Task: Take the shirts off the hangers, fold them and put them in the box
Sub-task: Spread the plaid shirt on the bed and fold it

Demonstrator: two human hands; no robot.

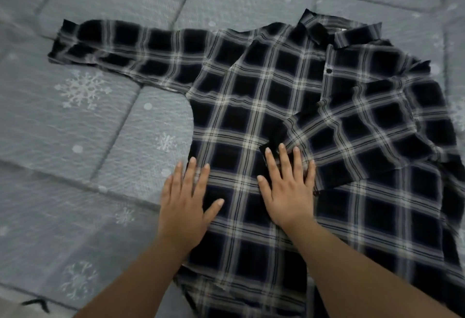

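Single head-worn view, looking forward and steeply down, close over a quilted bed [75,129]. Both forearms enter from 6 o'clock; the shirt [264,96] fills the centre and runs out of frame toward 4 o'clock. Wide-angle lens; no second view.

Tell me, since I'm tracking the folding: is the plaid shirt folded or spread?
Partly folded: the plaid shirt has one sleeve folded across its body, the other sleeve spread out.

We see one shirt [264,106], dark navy-black plaid with pale crossing stripes, spread flat and front-up on the bed. Its collar points away from us, one sleeve stretches straight out to the left, and the other sleeve is folded across the front.
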